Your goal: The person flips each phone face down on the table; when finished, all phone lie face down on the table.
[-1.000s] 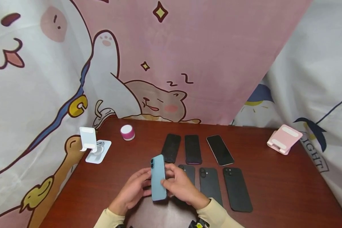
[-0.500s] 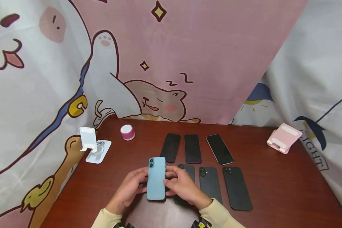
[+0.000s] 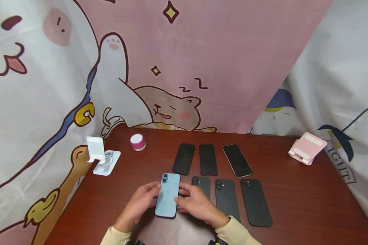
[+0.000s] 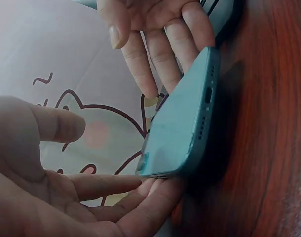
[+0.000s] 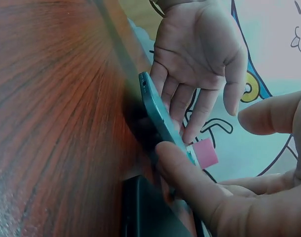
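A light blue smartphone (image 3: 168, 195), camera side up, lies low over the near part of the table between both hands. My left hand (image 3: 143, 202) touches one long edge of it with its fingers; in the left wrist view the thumb is raised off the back. On the opposite edge, the fingers of my right hand (image 3: 196, 204) rest against the phone, and the right wrist view shows that thumb raised too. Dark shadow shows beneath the phone in both wrist views. A dark phone (image 3: 201, 187) lies beside it, partly hidden by my right hand.
Two more dark phones, a grey one (image 3: 227, 200) and a black one (image 3: 256, 204), lie to the right. Behind them is a row of three screen-up phones (image 3: 208, 160). A white stand (image 3: 105, 163), pink-and-white cylinder (image 3: 137, 142) and pink stand (image 3: 307, 148) stand farther back.
The blue phone has turned from edge-tilted to flatter, its back now facing up, and has come lower toward the table. Both thumbs and fingers have loosened around it.
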Demonstrator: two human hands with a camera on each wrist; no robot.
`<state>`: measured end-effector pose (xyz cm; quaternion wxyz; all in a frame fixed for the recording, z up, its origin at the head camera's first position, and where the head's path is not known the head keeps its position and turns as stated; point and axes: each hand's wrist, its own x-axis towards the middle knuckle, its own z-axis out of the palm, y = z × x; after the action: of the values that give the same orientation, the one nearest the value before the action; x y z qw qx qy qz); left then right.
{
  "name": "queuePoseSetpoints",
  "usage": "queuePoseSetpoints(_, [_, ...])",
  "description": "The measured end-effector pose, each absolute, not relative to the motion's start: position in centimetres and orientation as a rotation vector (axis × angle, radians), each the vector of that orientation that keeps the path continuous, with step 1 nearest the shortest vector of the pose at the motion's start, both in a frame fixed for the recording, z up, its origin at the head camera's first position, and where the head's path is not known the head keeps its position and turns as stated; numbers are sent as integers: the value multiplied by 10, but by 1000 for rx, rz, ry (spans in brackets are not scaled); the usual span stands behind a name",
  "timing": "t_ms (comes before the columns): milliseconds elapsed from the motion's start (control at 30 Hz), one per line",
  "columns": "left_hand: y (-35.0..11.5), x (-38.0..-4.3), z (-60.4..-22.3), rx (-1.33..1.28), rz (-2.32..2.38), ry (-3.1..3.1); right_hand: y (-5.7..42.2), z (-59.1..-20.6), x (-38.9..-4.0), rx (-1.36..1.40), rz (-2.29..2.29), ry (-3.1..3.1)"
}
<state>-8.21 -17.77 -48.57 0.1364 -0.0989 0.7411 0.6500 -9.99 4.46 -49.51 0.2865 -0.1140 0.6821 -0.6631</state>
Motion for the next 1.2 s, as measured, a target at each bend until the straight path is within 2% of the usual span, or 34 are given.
queuePoseSetpoints(733, [-177,-84,-480,-405,1759,2231,56,-491,-104,-402,-1656,1924])
queuePoseSetpoints(1200, [-182,-97,-464,-251,1510,2450,66,-485,-133,-459,-1612,2126])
